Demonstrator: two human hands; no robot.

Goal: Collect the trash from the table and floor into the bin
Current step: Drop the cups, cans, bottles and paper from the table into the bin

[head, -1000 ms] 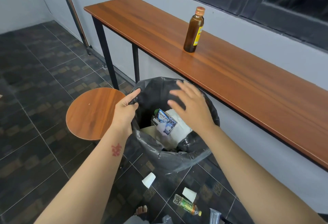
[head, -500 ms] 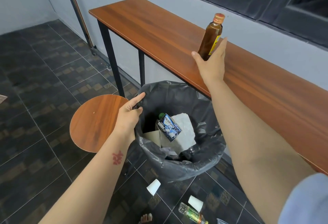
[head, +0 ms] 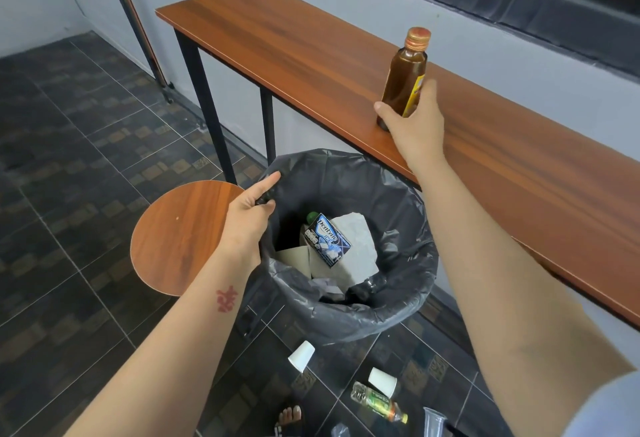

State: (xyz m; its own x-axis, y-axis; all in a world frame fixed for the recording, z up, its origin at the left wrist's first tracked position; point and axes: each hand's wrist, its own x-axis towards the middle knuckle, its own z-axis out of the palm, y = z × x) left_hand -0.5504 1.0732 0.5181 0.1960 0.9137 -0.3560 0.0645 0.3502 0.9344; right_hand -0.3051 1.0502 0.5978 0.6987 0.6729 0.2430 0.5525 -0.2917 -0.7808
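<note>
- One round wooden stool top (head: 180,239) at far left, just beside the bin.
- Left hand (head: 247,225) at the near-left rim of the bin (head: 381,319), fingers curled round a fold of the black liner (head: 346,177), forefinger laid straight along it. Same grip as a second ago.
- Inside the bin, a blue gum pack (head: 327,241) lying on crumpled white paper (head: 356,246), as before.
- On the floor in front of the bin, a white paper cup (head: 302,356) on its side. To its right a second paper cup (head: 382,381), with a small plastic bottle (head: 377,402) just beside it and a clear cup (head: 433,419) at the bottom edge.
- Right hand (head: 414,121) now wrapped round the lower half of the brown bottle (head: 403,73), thumb on the left side, fingertips hidden behind the glass. Half a second ago spread open and only arriving at the bottle. A second ago hovering over the bin.
- Brown bottle upright, gold cap on, base seemingly down on the long wooden surface (head: 519,177) near its front edge, above and behind the bin.
</note>
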